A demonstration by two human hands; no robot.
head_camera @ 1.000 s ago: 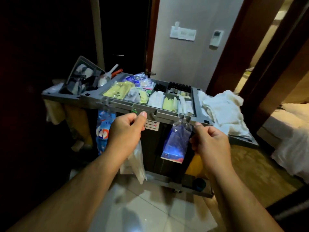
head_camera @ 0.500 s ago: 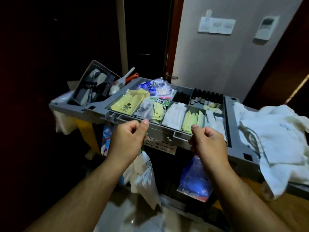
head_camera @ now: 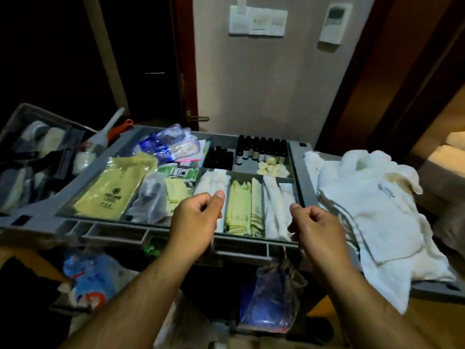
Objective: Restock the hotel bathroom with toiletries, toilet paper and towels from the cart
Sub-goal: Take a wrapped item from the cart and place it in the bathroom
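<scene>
The grey cart's top tray [head_camera: 293, 157] holds toiletries in compartments: white sachets [head_camera: 214, 182], pale yellow sachets [head_camera: 241, 205], a yellow packet [head_camera: 113, 192], small dark bottles [head_camera: 261, 147] and round soaps [head_camera: 273, 168]. White towels [head_camera: 372, 210] lie heaped on the cart's right end. My left hand [head_camera: 196, 217] hovers over the tray's front edge by the white sachets, fingers curled, holding nothing. My right hand [head_camera: 314, 227] is curled the same way above the tray's front right corner, beside the towels.
A grey caddy [head_camera: 32, 152] with cloths and brushes sits at the cart's left end. Plastic bags [head_camera: 269, 303] hang from the cart's front. Behind the cart are a wall with switches [head_camera: 258, 21], a dark doorway at left and a bed [head_camera: 450, 147] at far right.
The view has closed in on the cart. Both hands have risen from the cart's front rail to above the tray's front edge, still curled.
</scene>
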